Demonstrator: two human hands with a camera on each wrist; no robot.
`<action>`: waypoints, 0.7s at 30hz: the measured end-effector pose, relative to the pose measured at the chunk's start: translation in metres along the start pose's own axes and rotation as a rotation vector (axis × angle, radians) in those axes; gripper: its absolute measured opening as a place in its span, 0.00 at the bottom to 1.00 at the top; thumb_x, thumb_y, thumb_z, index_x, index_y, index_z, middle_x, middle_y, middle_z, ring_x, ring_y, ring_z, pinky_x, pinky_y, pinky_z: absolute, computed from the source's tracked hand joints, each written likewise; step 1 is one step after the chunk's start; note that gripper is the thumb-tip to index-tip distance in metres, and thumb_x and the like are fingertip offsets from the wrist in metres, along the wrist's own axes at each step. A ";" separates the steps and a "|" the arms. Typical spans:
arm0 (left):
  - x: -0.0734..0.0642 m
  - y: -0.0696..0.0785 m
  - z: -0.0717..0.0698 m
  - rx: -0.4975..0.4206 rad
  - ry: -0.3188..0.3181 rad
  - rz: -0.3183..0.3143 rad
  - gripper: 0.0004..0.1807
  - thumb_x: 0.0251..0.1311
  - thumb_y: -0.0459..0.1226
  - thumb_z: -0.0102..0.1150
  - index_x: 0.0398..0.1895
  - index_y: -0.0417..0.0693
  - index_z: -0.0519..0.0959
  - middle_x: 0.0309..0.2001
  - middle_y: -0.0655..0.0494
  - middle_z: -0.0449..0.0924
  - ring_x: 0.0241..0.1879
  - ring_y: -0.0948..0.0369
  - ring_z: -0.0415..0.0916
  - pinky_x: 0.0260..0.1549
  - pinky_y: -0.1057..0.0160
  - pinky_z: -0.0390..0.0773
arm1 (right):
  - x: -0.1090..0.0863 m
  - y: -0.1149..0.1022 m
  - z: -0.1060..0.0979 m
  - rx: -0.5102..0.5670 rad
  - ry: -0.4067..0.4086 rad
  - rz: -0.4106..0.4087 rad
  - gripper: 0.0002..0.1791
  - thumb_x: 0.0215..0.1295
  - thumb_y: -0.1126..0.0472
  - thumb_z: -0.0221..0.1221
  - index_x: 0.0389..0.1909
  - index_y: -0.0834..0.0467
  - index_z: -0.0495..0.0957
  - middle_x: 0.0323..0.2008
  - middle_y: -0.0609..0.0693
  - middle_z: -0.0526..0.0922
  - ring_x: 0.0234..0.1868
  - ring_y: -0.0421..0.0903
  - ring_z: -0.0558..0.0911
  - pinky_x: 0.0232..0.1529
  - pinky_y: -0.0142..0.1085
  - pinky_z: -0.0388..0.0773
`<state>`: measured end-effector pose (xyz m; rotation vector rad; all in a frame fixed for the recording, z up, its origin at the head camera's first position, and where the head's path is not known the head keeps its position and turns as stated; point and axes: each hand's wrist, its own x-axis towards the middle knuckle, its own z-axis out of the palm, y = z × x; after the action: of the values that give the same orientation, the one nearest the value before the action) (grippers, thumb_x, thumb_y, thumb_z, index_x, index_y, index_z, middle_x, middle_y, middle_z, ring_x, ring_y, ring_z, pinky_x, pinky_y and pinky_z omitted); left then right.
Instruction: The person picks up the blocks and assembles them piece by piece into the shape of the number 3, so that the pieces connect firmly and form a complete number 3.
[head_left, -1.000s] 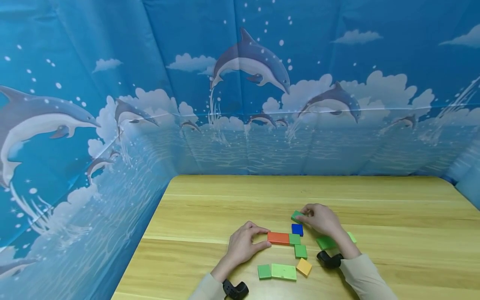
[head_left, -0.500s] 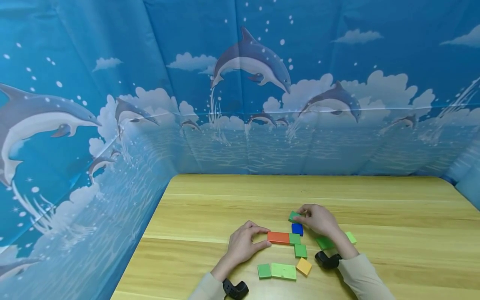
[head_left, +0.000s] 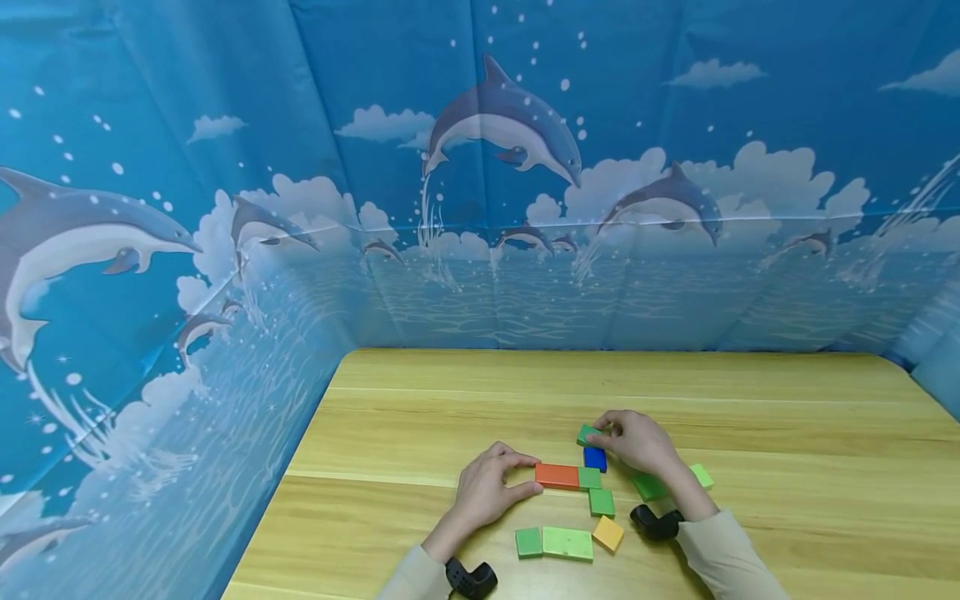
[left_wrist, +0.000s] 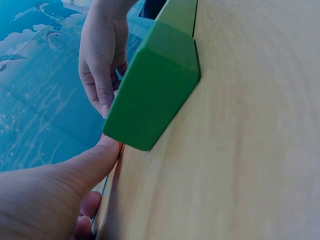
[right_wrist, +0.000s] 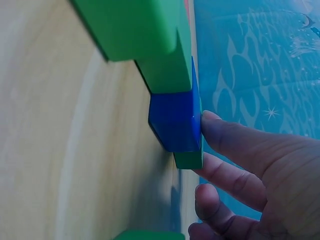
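My right hand (head_left: 643,443) pinches a small green square block (head_left: 587,434) between thumb and fingers, at the far side of a blue block (head_left: 595,459). In the right wrist view, the held green block (right_wrist: 189,160) shows just beyond the blue one. My left hand (head_left: 483,485) has thumb and forefinger on the left end of a red rectangular block (head_left: 557,476), pinching it at the corners. Against the red block's right end sits a green square block (head_left: 589,478). Another green square (head_left: 601,502) lies nearer, touching at the corner.
Nearer on the wooden table (head_left: 360,433) lie a green square (head_left: 528,542), a light green rectangle (head_left: 567,543) and a tilted orange square (head_left: 608,533). Partly behind the right wrist are a green block (head_left: 648,486) and a light green one (head_left: 702,476). A dolphin-printed curtain (head_left: 480,283) borders the table.
My right hand has shifted slightly left with the green block, then a touch nearer, coming up behind the blue block. The left hand and the other blocks stay put.
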<state>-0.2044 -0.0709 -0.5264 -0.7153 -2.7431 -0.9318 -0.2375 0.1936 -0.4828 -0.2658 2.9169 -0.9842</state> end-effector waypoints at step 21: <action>0.001 0.000 -0.001 -0.014 -0.033 -0.036 0.23 0.51 0.61 0.61 0.48 0.66 0.83 0.37 0.70 0.71 0.23 0.73 0.60 0.20 0.71 0.61 | -0.033 0.028 -0.045 0.020 0.035 -0.184 0.16 0.63 0.49 0.62 0.42 0.57 0.82 0.25 0.44 0.71 0.22 0.40 0.67 0.20 0.34 0.64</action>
<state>-0.2054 -0.0713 -0.5250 -0.6918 -2.7896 -0.9552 -0.2133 0.2484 -0.4637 -0.5300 2.9543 -1.0507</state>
